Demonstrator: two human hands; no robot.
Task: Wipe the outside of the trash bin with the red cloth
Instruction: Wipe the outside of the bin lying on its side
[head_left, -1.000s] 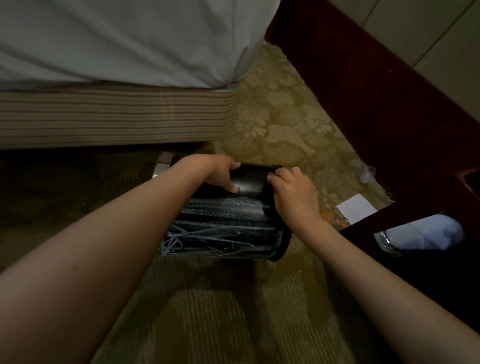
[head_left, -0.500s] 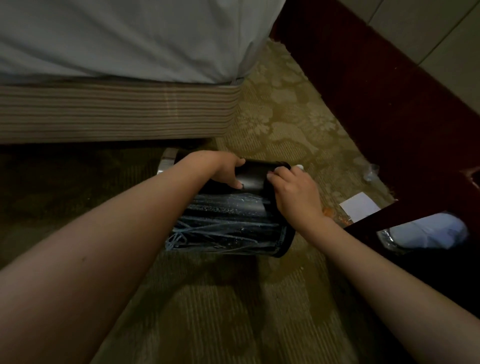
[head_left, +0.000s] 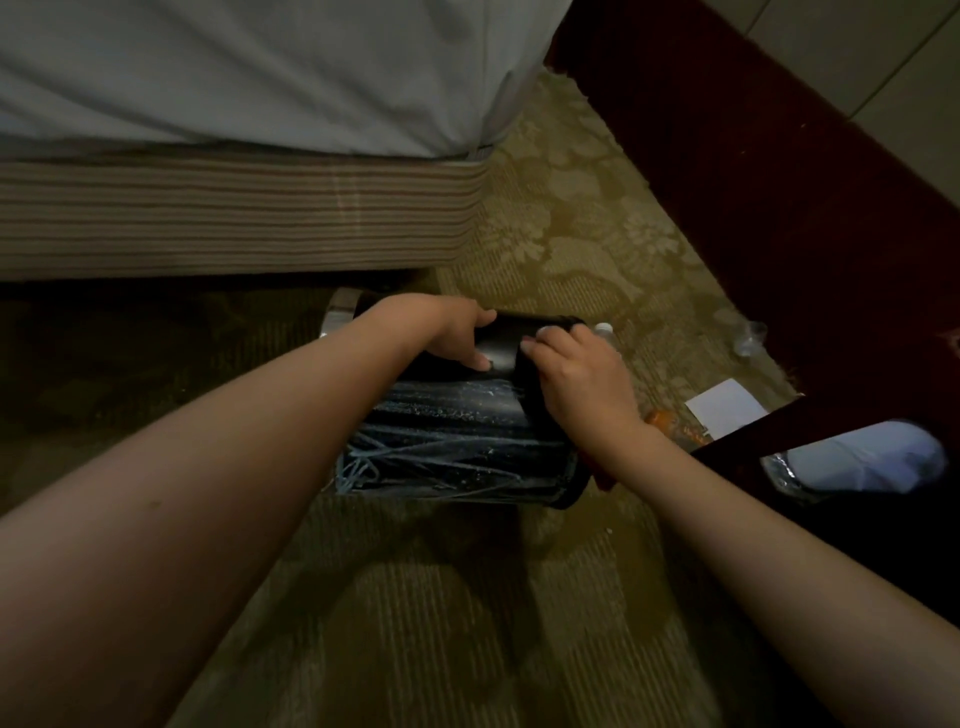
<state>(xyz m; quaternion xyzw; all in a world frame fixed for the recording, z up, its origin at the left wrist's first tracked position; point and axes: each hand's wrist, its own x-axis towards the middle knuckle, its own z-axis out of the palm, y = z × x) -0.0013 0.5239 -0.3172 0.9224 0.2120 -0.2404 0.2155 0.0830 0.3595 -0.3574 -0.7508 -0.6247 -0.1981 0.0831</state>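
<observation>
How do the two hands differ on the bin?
The left hand wraps the upper side of the bin, thumb spread; the right hand curls over its right end. The left lies nearer the bed, the right nearer the white paper. Both grip the bin, which lies on its side.

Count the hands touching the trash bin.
2. The left hand grips the top of the trash bin; the right hand grips its right end. Neither is hidden.
</observation>
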